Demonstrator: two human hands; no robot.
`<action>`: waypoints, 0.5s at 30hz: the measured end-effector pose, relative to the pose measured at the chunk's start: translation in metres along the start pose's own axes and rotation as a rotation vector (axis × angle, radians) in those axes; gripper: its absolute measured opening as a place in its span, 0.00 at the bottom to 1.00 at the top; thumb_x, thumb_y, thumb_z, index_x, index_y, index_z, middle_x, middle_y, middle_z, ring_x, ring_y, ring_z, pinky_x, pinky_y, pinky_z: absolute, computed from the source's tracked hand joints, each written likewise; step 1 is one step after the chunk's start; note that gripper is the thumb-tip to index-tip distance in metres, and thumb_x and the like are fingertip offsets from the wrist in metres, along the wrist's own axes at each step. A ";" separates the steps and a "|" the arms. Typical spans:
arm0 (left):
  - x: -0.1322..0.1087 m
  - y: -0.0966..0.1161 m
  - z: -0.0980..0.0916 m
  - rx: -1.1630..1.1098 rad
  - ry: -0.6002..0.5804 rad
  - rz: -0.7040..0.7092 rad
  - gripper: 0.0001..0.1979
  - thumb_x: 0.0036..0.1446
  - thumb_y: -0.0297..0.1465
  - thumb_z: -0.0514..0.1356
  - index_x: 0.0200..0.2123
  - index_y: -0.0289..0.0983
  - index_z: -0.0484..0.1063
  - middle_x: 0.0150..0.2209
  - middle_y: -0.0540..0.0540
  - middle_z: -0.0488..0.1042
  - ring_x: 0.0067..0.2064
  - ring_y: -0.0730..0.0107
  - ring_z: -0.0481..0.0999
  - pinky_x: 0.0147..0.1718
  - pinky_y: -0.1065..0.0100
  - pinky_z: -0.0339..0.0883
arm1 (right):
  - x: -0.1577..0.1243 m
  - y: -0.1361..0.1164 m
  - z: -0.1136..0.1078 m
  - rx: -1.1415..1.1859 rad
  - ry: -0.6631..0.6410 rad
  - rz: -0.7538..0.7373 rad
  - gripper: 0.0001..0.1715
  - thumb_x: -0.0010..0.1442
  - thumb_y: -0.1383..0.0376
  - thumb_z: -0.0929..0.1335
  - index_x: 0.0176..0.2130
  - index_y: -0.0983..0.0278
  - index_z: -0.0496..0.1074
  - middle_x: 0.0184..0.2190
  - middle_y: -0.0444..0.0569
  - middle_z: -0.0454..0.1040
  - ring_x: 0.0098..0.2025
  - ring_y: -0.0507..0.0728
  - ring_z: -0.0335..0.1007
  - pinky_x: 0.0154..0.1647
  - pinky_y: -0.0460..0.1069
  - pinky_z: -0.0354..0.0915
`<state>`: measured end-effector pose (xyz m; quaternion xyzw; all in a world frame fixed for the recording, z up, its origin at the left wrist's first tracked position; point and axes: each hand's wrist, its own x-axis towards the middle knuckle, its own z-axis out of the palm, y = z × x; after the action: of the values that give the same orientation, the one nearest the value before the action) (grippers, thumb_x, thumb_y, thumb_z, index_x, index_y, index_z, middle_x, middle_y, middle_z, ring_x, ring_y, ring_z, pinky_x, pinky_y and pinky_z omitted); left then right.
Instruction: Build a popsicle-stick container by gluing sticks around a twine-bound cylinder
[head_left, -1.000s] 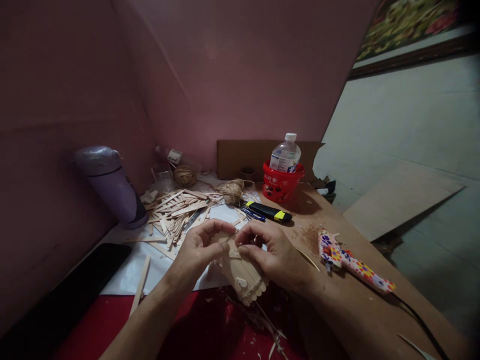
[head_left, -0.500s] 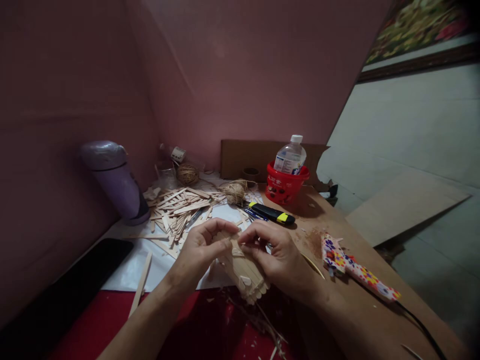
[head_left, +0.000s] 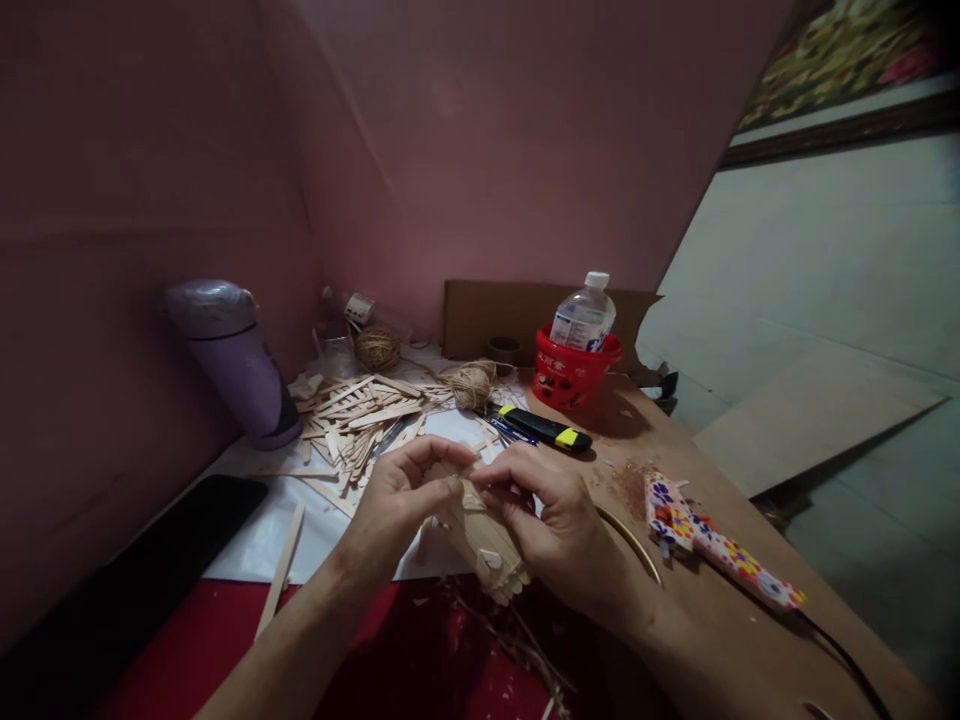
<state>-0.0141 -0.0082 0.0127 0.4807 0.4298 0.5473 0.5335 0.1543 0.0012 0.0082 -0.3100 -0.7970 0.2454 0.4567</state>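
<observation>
Between my hands is a small craft piece of joined popsicle sticks (head_left: 491,545), tilted, its scalloped stick ends pointing down toward me. My left hand (head_left: 409,495) is closed on its upper left part, thumb and forefinger pinched at the top. On the other side my right hand (head_left: 540,510) is closed against its upper right edge, fingertips nearly meeting the left ones. Whatever small bit lies between the fingertips is too hidden to make out. A pale chip is stuck on the piece's face. Behind the hands lies a heap of loose popsicle sticks (head_left: 367,420).
A black-and-yellow utility knife (head_left: 547,428) and twine ball (head_left: 472,385) lie beyond my hands. A red tub (head_left: 574,375) holds a plastic bottle (head_left: 585,315). To the right rests a flower-patterned glue gun (head_left: 720,545) with a cord. At left are a purple tumbler (head_left: 240,370) and black phone-like slab (head_left: 172,540).
My right hand has shifted slightly, and the stick piece has tilted a little. A gold-coloured ring beside my right wrist shows more now. The view has moved a touch.
</observation>
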 end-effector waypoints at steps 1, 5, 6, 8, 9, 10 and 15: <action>0.000 0.000 0.000 -0.002 -0.001 0.002 0.09 0.42 0.27 0.66 0.31 0.37 0.77 0.27 0.50 0.75 0.28 0.73 0.71 0.29 0.71 0.63 | 0.000 0.001 0.000 0.010 0.002 0.002 0.13 0.58 0.77 0.65 0.37 0.61 0.74 0.31 0.45 0.70 0.33 0.53 0.65 0.33 0.48 0.62; 0.001 -0.002 -0.001 -0.002 -0.008 0.006 0.08 0.43 0.27 0.66 0.31 0.37 0.77 0.27 0.51 0.75 0.28 0.74 0.71 0.29 0.72 0.63 | 0.000 0.002 0.000 0.043 0.006 -0.009 0.12 0.59 0.76 0.65 0.37 0.62 0.74 0.31 0.45 0.70 0.33 0.53 0.65 0.32 0.48 0.61; 0.001 -0.002 -0.001 -0.004 -0.011 0.006 0.08 0.43 0.27 0.66 0.31 0.38 0.77 0.27 0.51 0.75 0.28 0.74 0.71 0.29 0.72 0.63 | 0.000 0.002 0.000 0.043 0.003 -0.012 0.11 0.60 0.75 0.65 0.36 0.62 0.74 0.31 0.45 0.70 0.33 0.53 0.65 0.32 0.48 0.61; 0.000 -0.002 -0.002 -0.003 -0.018 0.007 0.08 0.44 0.27 0.66 0.32 0.38 0.77 0.27 0.51 0.75 0.29 0.74 0.71 0.29 0.72 0.63 | 0.000 0.001 0.000 0.039 0.005 -0.014 0.10 0.60 0.74 0.65 0.36 0.63 0.75 0.30 0.45 0.69 0.32 0.52 0.65 0.32 0.48 0.61; 0.000 -0.002 -0.002 -0.002 -0.019 0.007 0.08 0.44 0.27 0.66 0.32 0.38 0.77 0.27 0.51 0.75 0.29 0.74 0.71 0.29 0.72 0.63 | 0.001 0.001 0.000 0.037 0.006 -0.015 0.10 0.60 0.75 0.65 0.36 0.63 0.75 0.30 0.45 0.70 0.32 0.52 0.65 0.32 0.48 0.61; 0.000 -0.002 -0.002 -0.001 -0.018 0.007 0.08 0.44 0.27 0.65 0.32 0.38 0.77 0.27 0.51 0.75 0.29 0.74 0.71 0.29 0.72 0.63 | 0.001 0.001 0.000 0.037 0.008 -0.016 0.11 0.60 0.75 0.65 0.36 0.63 0.75 0.30 0.45 0.70 0.32 0.52 0.65 0.32 0.48 0.61; -0.001 -0.002 -0.001 -0.005 -0.008 0.002 0.08 0.43 0.26 0.65 0.31 0.37 0.77 0.27 0.51 0.75 0.28 0.73 0.71 0.29 0.71 0.63 | 0.002 0.002 -0.002 0.049 0.021 -0.008 0.11 0.58 0.76 0.67 0.35 0.62 0.75 0.30 0.45 0.72 0.32 0.53 0.66 0.33 0.48 0.62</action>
<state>-0.0150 -0.0092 0.0106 0.4821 0.4260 0.5468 0.5359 0.1556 0.0044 0.0087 -0.2982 -0.7870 0.2597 0.4735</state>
